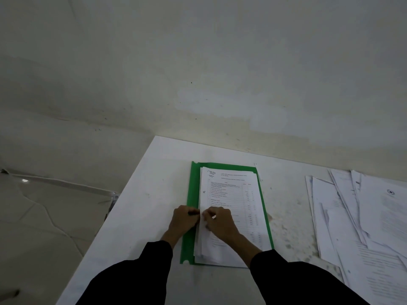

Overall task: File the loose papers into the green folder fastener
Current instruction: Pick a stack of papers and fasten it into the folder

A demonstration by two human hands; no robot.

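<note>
Where both sets of fingers meet, halfway along the left edge of the paper stack (233, 194), they are curled tight. The left hand (184, 220) pinches a thin dark piece (193, 213) over the green margin, and the right hand (219, 221) grips the sheets' edge. What the dark piece is I cannot tell. The stack lies inside the green folder (189, 238), open flat at mid-frame on the white surface (143, 194). Its long axis runs from lower to upper frame, with the sheet headings at the upper end. I see a printed table with columns, but no word is legible. Loose papers (343, 216) sprawl at the right of the frame, well apart from the folder, one bearing a round emblem (390, 192).
</note>
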